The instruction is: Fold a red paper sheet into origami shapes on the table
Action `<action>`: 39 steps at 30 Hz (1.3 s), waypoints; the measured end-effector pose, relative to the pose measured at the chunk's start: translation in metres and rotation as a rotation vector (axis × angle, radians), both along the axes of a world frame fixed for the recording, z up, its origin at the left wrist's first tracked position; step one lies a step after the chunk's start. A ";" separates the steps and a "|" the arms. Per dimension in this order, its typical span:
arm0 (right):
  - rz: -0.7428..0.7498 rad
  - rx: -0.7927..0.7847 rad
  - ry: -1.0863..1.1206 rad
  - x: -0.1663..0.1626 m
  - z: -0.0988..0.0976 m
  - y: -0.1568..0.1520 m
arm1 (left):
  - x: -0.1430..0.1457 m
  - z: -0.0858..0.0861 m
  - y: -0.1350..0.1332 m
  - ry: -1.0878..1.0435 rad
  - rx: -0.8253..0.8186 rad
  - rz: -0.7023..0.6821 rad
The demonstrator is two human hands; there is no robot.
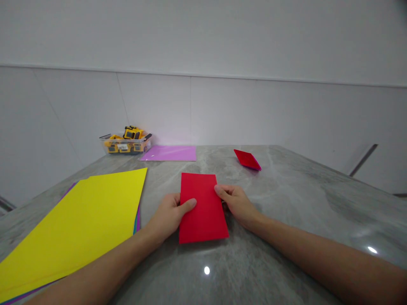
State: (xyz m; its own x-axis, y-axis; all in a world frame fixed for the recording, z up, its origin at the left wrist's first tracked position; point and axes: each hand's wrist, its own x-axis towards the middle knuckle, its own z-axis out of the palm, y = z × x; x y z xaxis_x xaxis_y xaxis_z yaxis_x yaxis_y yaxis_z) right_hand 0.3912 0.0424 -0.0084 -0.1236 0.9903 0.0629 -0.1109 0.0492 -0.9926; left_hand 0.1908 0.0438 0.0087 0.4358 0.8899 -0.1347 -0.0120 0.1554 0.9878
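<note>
A red rectangular piece of paper is held between both hands a little above the grey table. My left hand grips its left edge, thumb on top and fingers behind. On the right edge, near the upper corner, my right hand pinches it with the thumb in front. Whether the paper is a single sheet or folded I cannot tell. Beyond my right hand, a smaller folded red piece with a magenta edge rests on the table.
To the left lies a stack of large sheets, yellow on top, with purple and teal edges below. At the back stand a clear plastic box of yellow toy vehicles and a flat lilac sheet. A white wall rises behind the marbled table.
</note>
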 end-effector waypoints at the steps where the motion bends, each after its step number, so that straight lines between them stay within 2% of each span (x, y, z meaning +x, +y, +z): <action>1: -0.034 0.032 -0.010 0.002 -0.001 0.001 | 0.001 0.001 0.001 -0.027 -0.031 0.068; 3: -0.094 0.183 -0.109 0.006 0.001 0.001 | 0.003 0.003 0.001 -0.078 -0.075 0.162; 5: -0.091 0.441 -0.351 0.009 0.004 -0.004 | 0.004 0.005 0.001 -0.107 -0.071 0.155; 7: 0.038 0.699 -0.641 0.011 0.009 -0.011 | 0.002 0.006 0.003 -0.039 -0.013 0.091; 9: 0.252 0.830 -0.849 0.011 0.014 -0.017 | -0.006 0.006 0.010 0.161 0.139 0.081; 10: 0.355 0.838 -0.912 0.011 0.015 -0.020 | -0.011 0.007 0.015 0.292 0.252 0.104; 12: 0.503 0.793 -0.960 0.011 0.016 -0.023 | -0.025 0.009 0.025 0.557 0.654 0.155; 13: 0.543 0.765 -0.961 0.011 0.016 -0.023 | -0.032 0.010 0.029 0.652 0.808 0.095; 15: 0.575 0.730 -0.948 0.013 0.016 -0.022 | -0.043 0.013 0.035 0.788 0.932 -0.140; 18: 0.602 0.716 -0.942 0.016 0.019 -0.022 | -0.049 0.016 0.035 0.891 0.890 -0.481; 20: 0.624 0.711 -0.937 0.018 0.022 -0.022 | -0.048 0.018 0.032 0.920 0.837 -0.579; 26: 0.650 0.725 -0.857 0.020 0.023 -0.018 | -0.046 0.024 0.025 0.943 0.794 -0.648; 29: 0.638 0.670 -0.765 0.020 0.018 -0.014 | -0.045 0.025 0.023 0.958 0.791 -0.655; 34: 0.526 0.580 -0.590 0.019 0.012 -0.012 | -0.039 0.023 0.018 0.977 0.803 -0.652; 39: 0.409 0.540 -0.557 0.015 0.012 -0.013 | -0.034 0.020 0.014 0.960 0.819 -0.627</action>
